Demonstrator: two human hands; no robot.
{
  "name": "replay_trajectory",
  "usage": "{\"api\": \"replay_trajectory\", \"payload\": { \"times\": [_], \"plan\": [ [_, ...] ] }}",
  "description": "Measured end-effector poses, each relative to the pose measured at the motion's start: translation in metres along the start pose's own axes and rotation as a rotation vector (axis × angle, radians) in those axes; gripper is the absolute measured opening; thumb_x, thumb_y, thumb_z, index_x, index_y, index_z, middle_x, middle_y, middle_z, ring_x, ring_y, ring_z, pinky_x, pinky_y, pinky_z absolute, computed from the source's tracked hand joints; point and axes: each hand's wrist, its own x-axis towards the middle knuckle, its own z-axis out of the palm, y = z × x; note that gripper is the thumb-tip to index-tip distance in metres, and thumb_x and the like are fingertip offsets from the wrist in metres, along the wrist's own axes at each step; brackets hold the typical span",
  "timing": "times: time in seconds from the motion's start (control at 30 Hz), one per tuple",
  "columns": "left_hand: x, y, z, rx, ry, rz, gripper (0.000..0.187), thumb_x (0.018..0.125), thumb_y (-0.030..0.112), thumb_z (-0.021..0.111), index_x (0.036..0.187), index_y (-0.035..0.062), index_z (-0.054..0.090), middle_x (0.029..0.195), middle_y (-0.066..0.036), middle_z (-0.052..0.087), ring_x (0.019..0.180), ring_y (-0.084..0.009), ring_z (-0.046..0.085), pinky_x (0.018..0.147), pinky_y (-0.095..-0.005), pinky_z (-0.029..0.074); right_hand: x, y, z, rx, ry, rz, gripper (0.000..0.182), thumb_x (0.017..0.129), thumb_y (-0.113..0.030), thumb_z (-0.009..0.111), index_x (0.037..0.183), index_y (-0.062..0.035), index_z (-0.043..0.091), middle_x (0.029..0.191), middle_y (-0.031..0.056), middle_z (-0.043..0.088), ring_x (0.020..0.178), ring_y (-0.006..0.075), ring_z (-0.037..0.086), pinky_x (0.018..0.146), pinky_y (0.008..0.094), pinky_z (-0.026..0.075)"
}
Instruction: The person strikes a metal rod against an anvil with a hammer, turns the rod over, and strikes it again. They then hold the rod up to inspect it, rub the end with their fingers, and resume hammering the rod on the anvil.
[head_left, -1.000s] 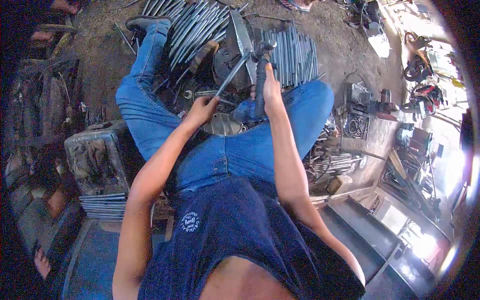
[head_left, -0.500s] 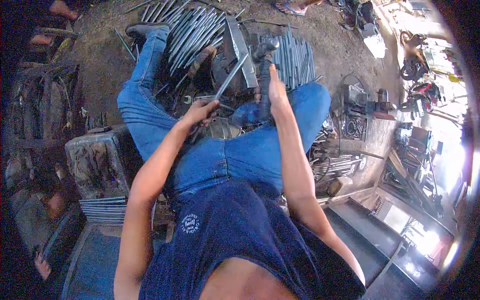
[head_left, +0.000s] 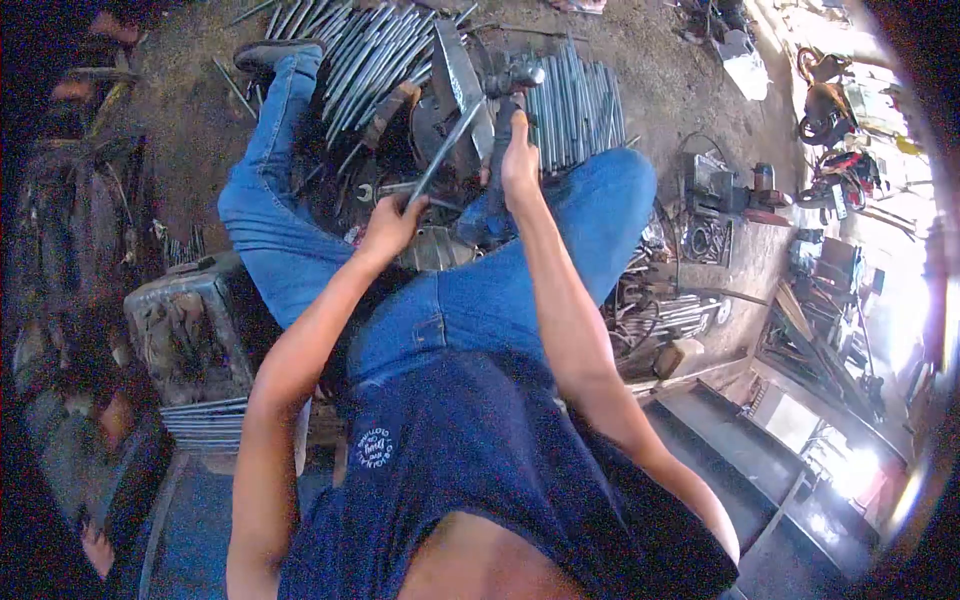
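Note:
My left hand [head_left: 390,230] is closed around the lower end of a metal rod [head_left: 440,157], which slants up and away to the right. The rod's far end meets the edge of an upright angled steel piece [head_left: 458,66]. In my right hand [head_left: 520,168] is a hammer [head_left: 522,76], gripped by its dark handle, with the head raised just right of the steel piece. A wrench [head_left: 383,190] lies on the ground beyond my left hand. Between my legs is a ribbed metal part [head_left: 436,250].
Loose metal rods [head_left: 372,62] are heaped ahead on the left, and a second bundle of rods [head_left: 575,112] lies ahead on the right. A worn box-like block [head_left: 190,318] stands at my left. Motorcycles [head_left: 843,188] are parked far right. Another person's hand [head_left: 97,550] shows at lower left.
The hammer and my right hand have shifted left and up, closer to the rod's tip. My left hand has tilted slightly, and the rod's end now overlaps the steel piece lower down.

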Motion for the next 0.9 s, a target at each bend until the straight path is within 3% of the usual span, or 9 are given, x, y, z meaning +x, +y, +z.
{"api": "replay_trajectory", "payload": {
  "times": [0.1, 0.27, 0.4, 0.47, 0.57, 0.7, 0.8, 0.87, 0.9],
  "plan": [
    [-0.014, -0.020, 0.006, 0.027, 0.032, 0.013, 0.045, 0.087, 0.034, 0.061, 0.105, -0.0068, 0.062, 0.093, -0.024, 0.066, 0.086, -0.0306, 0.065, 0.078, -0.0384, 0.047, -0.071, -0.061, -0.023, 0.228, -0.262, 0.024, 0.061, 0.091, -0.062, 0.036, 0.070, -0.0070, 0.055, 0.055, 0.0064, 0.051, 0.044, 0.0181, 0.050, 0.043, 0.0323, 0.043],
    [-0.012, 0.022, -0.010, -0.041, -0.091, -0.209, 0.045, 0.088, 0.035, 0.060, 0.108, -0.0057, 0.062, 0.093, -0.018, 0.067, 0.086, -0.0219, 0.063, 0.079, -0.0355, 0.047, -0.079, -0.050, -0.028, 0.272, -0.207, 0.080, 0.063, 0.091, -0.061, 0.037, 0.071, -0.0041, 0.054, 0.056, 0.0068, 0.051, 0.046, 0.0183, 0.051, 0.043, 0.0315, 0.044],
    [-0.011, 0.024, -0.007, -0.124, -0.037, -0.118, 0.044, 0.091, 0.035, 0.056, 0.111, -0.0042, 0.061, 0.096, -0.012, 0.067, 0.088, -0.0163, 0.060, 0.081, -0.0322, 0.045, -0.067, -0.021, -0.024, 0.111, -0.097, 0.119, 0.062, 0.089, -0.061, 0.041, 0.073, -0.0026, 0.054, 0.055, 0.0077, 0.052, 0.046, 0.0188, 0.051, 0.043, 0.0322, 0.044],
    [-0.009, 0.038, -0.014, -0.123, -0.062, -0.366, 0.044, 0.093, 0.035, 0.053, 0.114, -0.0020, 0.060, 0.103, -0.007, 0.065, 0.093, -0.0135, 0.057, 0.085, -0.0294, 0.042, -0.078, -0.028, -0.024, 0.140, -0.175, 0.154, 0.061, 0.088, -0.061, 0.044, 0.073, -0.0025, 0.054, 0.055, 0.0078, 0.052, 0.045, 0.0185, 0.051, 0.042, 0.0324, 0.043],
    [0.003, 0.016, -0.020, -0.242, -0.245, -0.322, 0.044, 0.094, 0.037, 0.051, 0.115, -0.0001, 0.060, 0.105, -0.006, 0.064, 0.094, -0.0140, 0.057, 0.086, -0.0289, 0.042, -0.076, -0.026, -0.023, 0.129, -0.150, 0.127, 0.059, 0.088, -0.060, 0.045, 0.074, -0.0029, 0.054, 0.056, 0.0073, 0.052, 0.045, 0.0182, 0.051, 0.042, 0.0325, 0.044],
    [0.001, 0.025, -0.021, -0.201, -0.251, -0.286, 0.044, 0.094, 0.036, 0.051, 0.118, 0.0001, 0.059, 0.108, -0.006, 0.064, 0.098, -0.0149, 0.056, 0.088, -0.0285, 0.041, -0.086, -0.042, -0.031, 0.219, -0.250, 0.124, 0.060, 0.089, -0.060, 0.043, 0.074, -0.0034, 0.055, 0.056, 0.0072, 0.053, 0.045, 0.0177, 0.051, 0.042, 0.0323, 0.043],
    [0.003, 0.011, -0.015, -0.271, -0.214, -0.146, 0.037, 0.094, 0.036, 0.052, 0.108, 0.0028, 0.062, 0.092, -0.003, 0.064, 0.079, -0.0127, 0.058, 0.071, -0.0276, 0.046, -0.084, -0.064, -0.043, 0.213, -0.216, 0.088, 0.061, 0.090, -0.060, 0.040, 0.073, -0.0038, 0.056, 0.055, 0.0073, 0.053, 0.044, 0.0171, 0.050, 0.041, 0.0317, 0.043],
    [0.002, 0.012, -0.015, -0.417, -0.322, -0.493, 0.029, 0.094, 0.035, 0.053, 0.094, 0.0062, 0.060, 0.074, 0.002, 0.056, 0.055, -0.0090, 0.050, 0.049, -0.0258, 0.041, -0.104, -0.111, -0.063, 0.212, -0.206, -0.043, 0.063, 0.092, -0.059, 0.037, 0.071, -0.0025, 0.056, 0.055, 0.0076, 0.053, 0.042, 0.0164, 0.050, 0.040, 0.0309, 0.042],
    [-0.002, 0.019, -0.011, -0.422, -0.275, -0.443, 0.028, 0.094, 0.035, 0.053, 0.085, 0.0085, 0.055, 0.064, 0.004, 0.046, 0.043, -0.0066, 0.038, 0.038, -0.0255, 0.031, -0.088, -0.116, -0.075, 0.072, -0.084, -0.170, 0.063, 0.092, -0.059, 0.035, 0.071, -0.0025, 0.054, 0.055, 0.0072, 0.053, 0.041, 0.0155, 0.049, 0.040, 0.0301, 0.042]
  ]
}}
